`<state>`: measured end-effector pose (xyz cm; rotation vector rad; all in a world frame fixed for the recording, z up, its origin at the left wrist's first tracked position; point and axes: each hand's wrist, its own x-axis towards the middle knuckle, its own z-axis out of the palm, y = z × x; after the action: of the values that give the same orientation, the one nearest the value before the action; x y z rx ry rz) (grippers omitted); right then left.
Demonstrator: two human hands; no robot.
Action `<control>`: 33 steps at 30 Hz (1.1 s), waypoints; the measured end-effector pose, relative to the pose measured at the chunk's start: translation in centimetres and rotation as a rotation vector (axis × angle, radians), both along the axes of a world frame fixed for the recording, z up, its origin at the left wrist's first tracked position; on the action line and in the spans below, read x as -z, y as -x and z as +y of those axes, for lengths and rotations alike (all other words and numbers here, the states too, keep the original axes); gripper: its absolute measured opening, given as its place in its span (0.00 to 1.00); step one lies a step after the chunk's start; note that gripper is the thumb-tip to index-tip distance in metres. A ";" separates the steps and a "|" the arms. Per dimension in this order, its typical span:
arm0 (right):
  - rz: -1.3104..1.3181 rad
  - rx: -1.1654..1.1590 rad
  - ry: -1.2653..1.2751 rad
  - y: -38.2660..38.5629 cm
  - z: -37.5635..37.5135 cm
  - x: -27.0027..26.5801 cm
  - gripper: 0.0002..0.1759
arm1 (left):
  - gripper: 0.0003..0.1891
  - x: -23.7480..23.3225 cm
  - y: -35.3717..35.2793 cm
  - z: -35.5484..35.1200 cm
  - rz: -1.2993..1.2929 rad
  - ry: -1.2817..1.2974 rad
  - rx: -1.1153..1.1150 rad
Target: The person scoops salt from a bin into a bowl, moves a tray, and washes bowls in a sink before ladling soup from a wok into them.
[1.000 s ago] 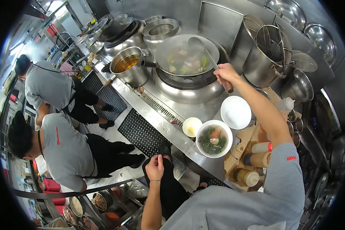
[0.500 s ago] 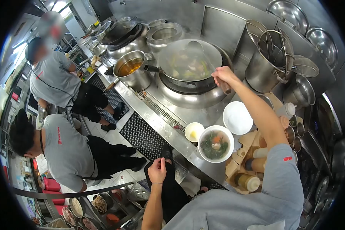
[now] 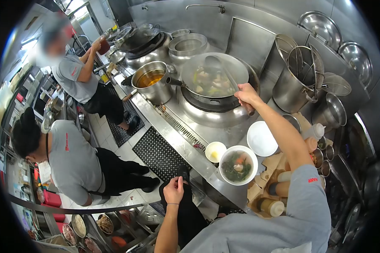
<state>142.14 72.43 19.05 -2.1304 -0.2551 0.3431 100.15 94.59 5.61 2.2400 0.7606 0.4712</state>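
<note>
My right hand (image 3: 248,98) grips the wooden handle of a metal wok ladle (image 3: 229,75). The ladle's head lies over the far side of a steaming wok (image 3: 187,87), where pale chunks and green pieces sit in cloudy broth. Low in front of my body, my left hand (image 3: 173,190) is curled closed, with nothing visible in it. Under my right forearm are an empty-looking white bowl (image 3: 262,138), a white bowl of soup (image 3: 238,165) with greens and orange bits, and a small cup (image 3: 215,152) with something yellow inside.
Left of the wok stands a pot of amber liquid (image 3: 151,81). A tall pot of strainers (image 3: 292,86) is at right; squeeze bottles (image 3: 271,207) fill a cardboard box near my elbow. Two co-workers (image 3: 78,156) (image 3: 78,76) stand at left.
The far co-worker has raised both hands, now holding a reddish-brown container. Steam over the wok looks thinner. My hands keep their grips; the view has shifted slightly.
</note>
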 end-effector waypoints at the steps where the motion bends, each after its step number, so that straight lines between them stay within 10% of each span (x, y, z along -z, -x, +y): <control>1: -0.001 0.025 0.008 0.2 0.2 0.1 0.08 | 0.14 0.2 0.0 -0.1 -0.012 0.007 -0.006; 11: -0.097 0.123 0.125 -0.2 0.4 -0.2 0.09 | 0.13 0.0 0.6 -0.5 -0.002 0.040 -0.027; 24: 0.354 0.109 -0.664 1.1 5.0 0.2 0.05 | 0.13 -0.6 2.3 -0.9 -0.018 0.001 -0.048; 33: 0.461 0.038 -0.609 1.2 4.4 0.8 0.06 | 0.13 -0.7 2.3 -0.8 -0.058 -0.017 -0.022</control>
<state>140.93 76.83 18.24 -1.4105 -0.0373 0.6318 97.88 93.77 6.26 2.2260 0.7543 0.5530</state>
